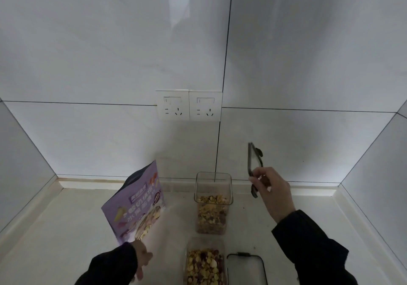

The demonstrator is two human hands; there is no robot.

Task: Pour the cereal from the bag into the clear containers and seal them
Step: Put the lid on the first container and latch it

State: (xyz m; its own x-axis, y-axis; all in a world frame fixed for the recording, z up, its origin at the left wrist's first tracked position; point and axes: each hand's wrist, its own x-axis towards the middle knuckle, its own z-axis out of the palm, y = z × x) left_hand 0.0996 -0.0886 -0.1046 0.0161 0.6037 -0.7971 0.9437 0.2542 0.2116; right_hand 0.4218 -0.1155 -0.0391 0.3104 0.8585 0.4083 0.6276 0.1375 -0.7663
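Dark-rimmed lid [253, 165] raised edge-on in right hand [273, 194].

A purple cereal bag [136, 205] is held tilted at the left. A tall clear container [213, 203], uncovered, stands upright and about half filled with mixed cereal. A second container [205, 262], nearer, is filled higher. One dark-rimmed lid [253, 165] is raised on edge; another lid [246, 269] lies flat just beside the nearer container.

Two wall sockets [189, 105] on tiles [110, 53]
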